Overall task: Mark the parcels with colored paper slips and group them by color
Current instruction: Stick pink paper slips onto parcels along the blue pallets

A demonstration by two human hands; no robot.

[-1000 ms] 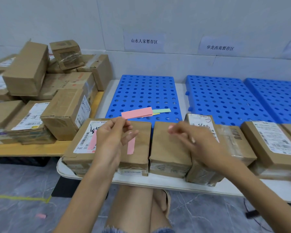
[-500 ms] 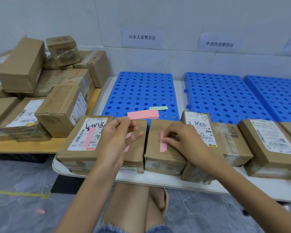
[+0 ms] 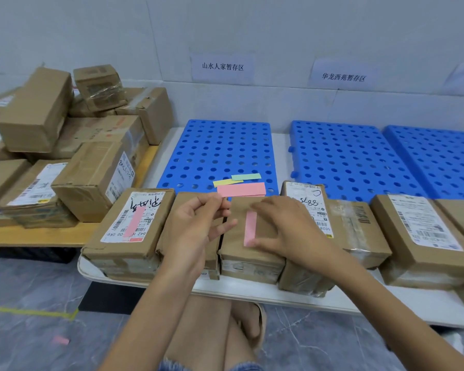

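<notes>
Right, biggest things first: a long white table (image 3: 292, 299) runs across the view. Three blue perforated panels (image 3: 217, 151) lie flat on its back half, side by side below two paper signs (image 3: 223, 66) on the wall. Off to the left, a heap of cardboard boxes (image 3: 73, 145) is stacked on a lower wooden table (image 3: 38, 234).

Now the front edge of the white table, where brown parcels sit side by side in a row. The leftmost parcel (image 3: 118, 259) carries a shipping label, and a pink slip (image 3: 134, 222) lies lengthwise across it. The next one along is mostly hidden by the left hand (image 3: 196, 228). Its thumb and forefinger are pinched together up top and the other fingers are loosely bent, but I can't make out whether anything sits in that pinch.

Then the third parcel (image 3: 235, 236), and this is where the action is. The right hand (image 3: 287, 228) lies spread across its top with the fingers fairly straight. The thumb tip presses the lower end of a second pink slip (image 3: 250, 228), which runs lengthwise on the bare cardboard. Beyond it, more labelled parcels (image 3: 418, 236) carry on to the right.

Just behind the hands, on the near edge of the left panel, lie the spare slips. There is a pink stack (image 3: 241, 189) in front, a yellow slip (image 3: 227, 182) behind it, and a green slip (image 3: 246, 177) furthest back. Smallest of all, a pink scrap (image 3: 60, 340) lies on the grey floor, lower left.
</notes>
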